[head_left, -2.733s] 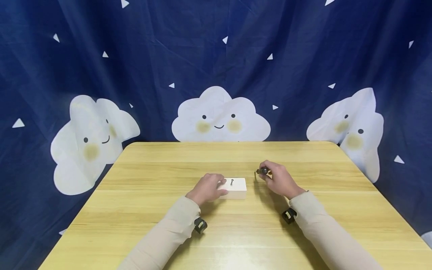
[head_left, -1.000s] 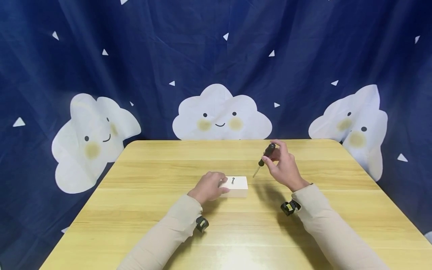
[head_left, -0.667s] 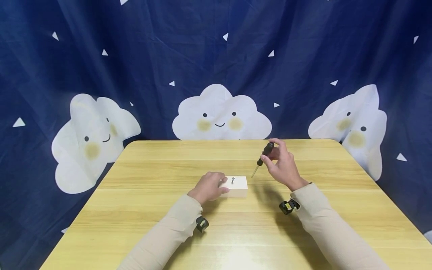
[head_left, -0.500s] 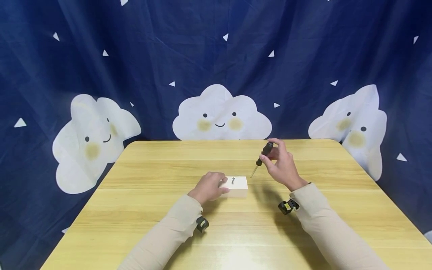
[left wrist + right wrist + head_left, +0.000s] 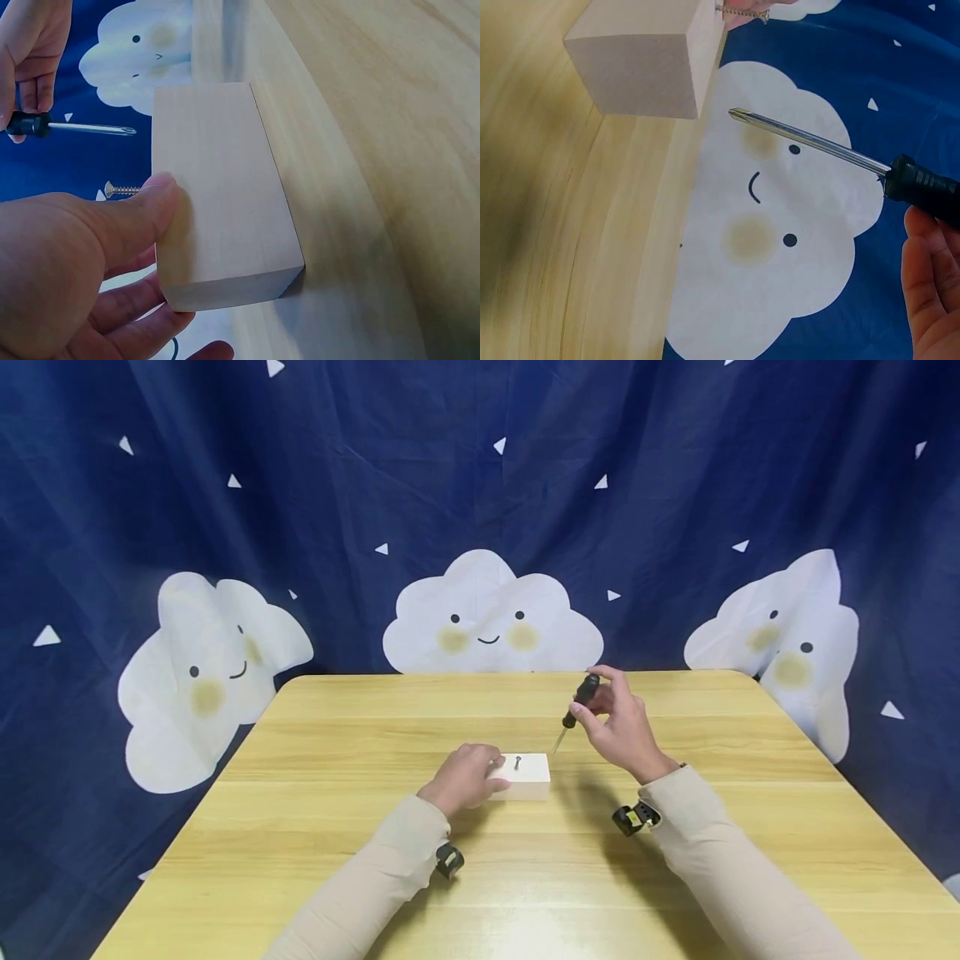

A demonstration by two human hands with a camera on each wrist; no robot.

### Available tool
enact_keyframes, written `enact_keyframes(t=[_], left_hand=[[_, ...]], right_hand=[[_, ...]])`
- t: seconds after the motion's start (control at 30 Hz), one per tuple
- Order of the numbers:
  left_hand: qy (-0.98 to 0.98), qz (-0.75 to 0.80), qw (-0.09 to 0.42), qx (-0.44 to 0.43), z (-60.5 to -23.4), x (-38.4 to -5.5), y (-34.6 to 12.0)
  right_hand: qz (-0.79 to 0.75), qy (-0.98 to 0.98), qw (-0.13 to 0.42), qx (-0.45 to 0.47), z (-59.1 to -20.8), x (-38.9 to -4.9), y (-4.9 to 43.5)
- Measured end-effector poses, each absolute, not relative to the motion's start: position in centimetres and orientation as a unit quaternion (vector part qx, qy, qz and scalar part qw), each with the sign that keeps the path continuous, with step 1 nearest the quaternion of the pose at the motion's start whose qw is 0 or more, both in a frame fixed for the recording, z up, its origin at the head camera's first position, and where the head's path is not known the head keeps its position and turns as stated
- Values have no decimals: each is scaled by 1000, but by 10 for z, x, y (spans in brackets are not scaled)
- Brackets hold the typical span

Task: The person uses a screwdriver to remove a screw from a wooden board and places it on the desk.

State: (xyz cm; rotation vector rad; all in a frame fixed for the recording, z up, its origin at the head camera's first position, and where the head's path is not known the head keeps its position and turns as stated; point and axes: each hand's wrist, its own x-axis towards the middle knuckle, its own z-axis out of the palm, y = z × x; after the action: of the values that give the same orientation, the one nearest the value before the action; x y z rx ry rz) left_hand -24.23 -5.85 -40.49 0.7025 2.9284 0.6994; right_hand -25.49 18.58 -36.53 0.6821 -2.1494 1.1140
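A pale wooden block [image 5: 528, 778] lies on the table, with a screw [image 5: 517, 762] standing up from its top face. My left hand [image 5: 463, 777] grips the block's left end, thumb on the near side, as the left wrist view shows. In my right hand [image 5: 622, 727] is a black-handled screwdriver [image 5: 582, 700], tilted with its tip down and to the left. That tip hovers near the block's right end, apart from the screw. In the right wrist view the Phillips-tipped shaft [image 5: 810, 139] points toward the block [image 5: 649, 75], and the screw [image 5: 746, 13] shows at the top.
The wooden table [image 5: 345, 727] extends around the block on all sides. Behind it hangs a dark blue curtain [image 5: 330, 468] printed with white clouds and triangles. Each wrist carries a small black camera; the right one [image 5: 636, 817] hangs beside the sleeve.
The screwdriver has swung from nearly level to tip-down and slid left toward the block, my right hand rising and then shifting left with it. My left hand and the block stay in place.
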Motion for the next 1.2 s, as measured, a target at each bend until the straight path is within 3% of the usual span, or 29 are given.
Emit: enact_keyframes(t=[1.0,1.2], left_hand=[[952,206,36,225,-406,-246,-56],[952,204,35,227,-406,-246,-55]], right_hand=[[444,-802,304,260,-359,-254,171],[442,-800,304,268,-340,-237,159]])
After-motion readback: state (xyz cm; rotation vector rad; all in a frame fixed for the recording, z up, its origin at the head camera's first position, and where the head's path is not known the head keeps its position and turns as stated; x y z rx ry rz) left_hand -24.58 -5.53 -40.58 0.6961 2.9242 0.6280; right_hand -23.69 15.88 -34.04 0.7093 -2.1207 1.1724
